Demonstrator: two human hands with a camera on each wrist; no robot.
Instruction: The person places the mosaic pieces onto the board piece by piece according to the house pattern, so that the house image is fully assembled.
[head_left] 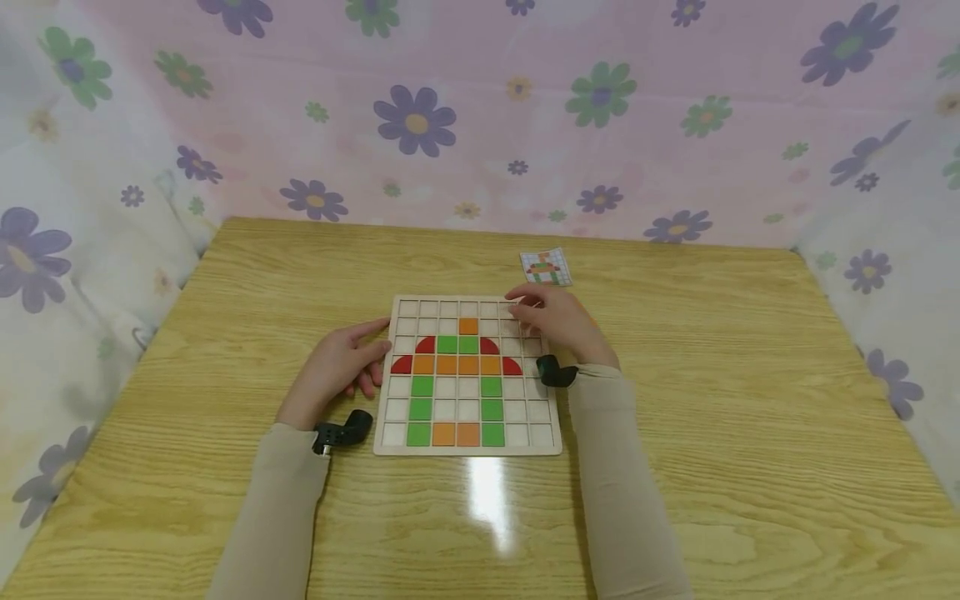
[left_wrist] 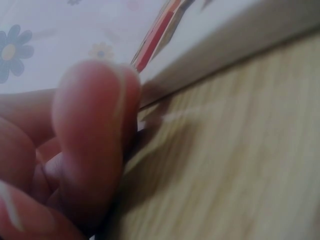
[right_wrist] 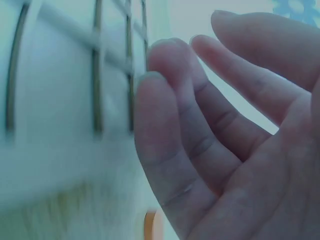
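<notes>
A square wooden grid board (head_left: 457,451) lies flat on the table, holding green squares (head_left: 421,409), orange squares (head_left: 446,364) and red quarter-round pieces (head_left: 402,364). At the board's left edge is my left hand (head_left: 333,367), its thumb and index fingertips right at the rim; the left wrist view shows a thumb close beside the board's side wall (left_wrist: 200,65). My right hand (head_left: 555,318) hovers at the upper right corner, fingers slightly bent. In the right wrist view its fingers (right_wrist: 157,120) hold nothing and overlap the board's cells (right_wrist: 60,75).
Behind the board lies a small printed card (head_left: 545,268) with a coloured grid picture. A bit of an orange piece (right_wrist: 152,225) shows on the table beyond the right hand. Flowered cloth (head_left: 480,125) hangs behind and at both sides of the wooden table (head_left: 750,417).
</notes>
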